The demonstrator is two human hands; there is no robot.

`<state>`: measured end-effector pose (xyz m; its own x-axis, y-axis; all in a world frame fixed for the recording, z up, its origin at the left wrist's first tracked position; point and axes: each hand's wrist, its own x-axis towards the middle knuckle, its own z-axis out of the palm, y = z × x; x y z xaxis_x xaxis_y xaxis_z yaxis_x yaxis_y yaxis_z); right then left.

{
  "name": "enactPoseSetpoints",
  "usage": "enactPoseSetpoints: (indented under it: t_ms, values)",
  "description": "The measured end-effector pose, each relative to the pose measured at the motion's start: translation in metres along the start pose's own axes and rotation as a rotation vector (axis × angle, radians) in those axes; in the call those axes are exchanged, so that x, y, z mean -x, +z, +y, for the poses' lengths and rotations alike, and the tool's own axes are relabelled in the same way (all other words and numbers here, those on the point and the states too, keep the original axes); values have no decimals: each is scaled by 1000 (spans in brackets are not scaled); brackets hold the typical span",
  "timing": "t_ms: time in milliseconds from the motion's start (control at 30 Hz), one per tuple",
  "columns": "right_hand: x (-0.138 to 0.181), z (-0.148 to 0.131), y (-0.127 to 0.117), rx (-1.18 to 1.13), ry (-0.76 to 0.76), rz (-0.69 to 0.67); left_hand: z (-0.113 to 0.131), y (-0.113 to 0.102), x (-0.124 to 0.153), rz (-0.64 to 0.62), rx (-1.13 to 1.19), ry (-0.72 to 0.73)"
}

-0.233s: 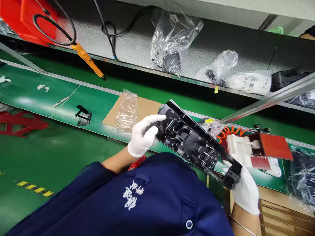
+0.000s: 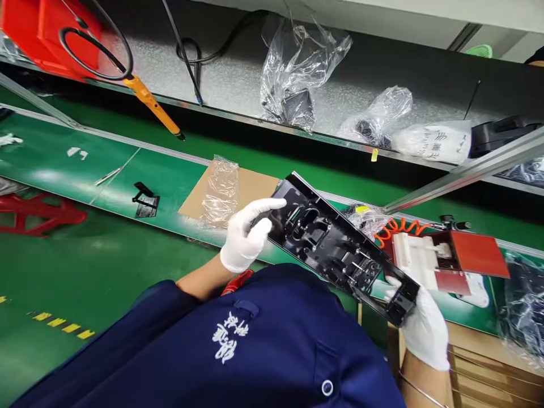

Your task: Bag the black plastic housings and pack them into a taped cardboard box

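Note:
A long black plastic housing (image 2: 325, 241) is held at a slant in front of my body. Its inner side faces up and shows ribs, a round opening and small fittings. My left hand (image 2: 244, 235), in a white glove, is at its upper left end. The index finger lies over that end and the thumb rests near the edge; the other fingers are hidden. My right hand (image 2: 426, 331), also gloved in white, grips the lower right end, with fingertips showing through an opening there.
On the green bench (image 2: 178, 190) are a cardboard sheet (image 2: 259, 187) with a clear plastic bag (image 2: 221, 192), a small black bracket (image 2: 145, 199) and a red-and-white fixture (image 2: 442, 255). The shelf above holds bagged parts (image 2: 293, 85). An orange-handled tool (image 2: 153, 105) hangs over its edge.
Both hands and the black housing hold almost the same position. The surroundings are shifted very slightly to the right in the view.

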<state>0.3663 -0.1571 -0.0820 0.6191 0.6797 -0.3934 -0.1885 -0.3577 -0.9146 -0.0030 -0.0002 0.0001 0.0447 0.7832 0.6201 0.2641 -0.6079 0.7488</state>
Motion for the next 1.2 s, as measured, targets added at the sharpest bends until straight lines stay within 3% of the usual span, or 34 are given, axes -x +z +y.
enactPoseSetpoints:
  t_ms: [133,433,633,900,1200]
  values:
    - [7,-5,6,-136,154,20,-1,-1,1,-8,-1,1]
    - [3,2,4,-136,110,-67,-1,-3,2,-5,-60,-23]
    - [6,2,7,-126,122,-2,-4,-3,4,-4,-31,-24]
    - [3,9,2,-200,172,-8,-6,-7,10,15,45,7]
    - [8,8,1,-222,131,0,-8,-10,14,61,50,-31]
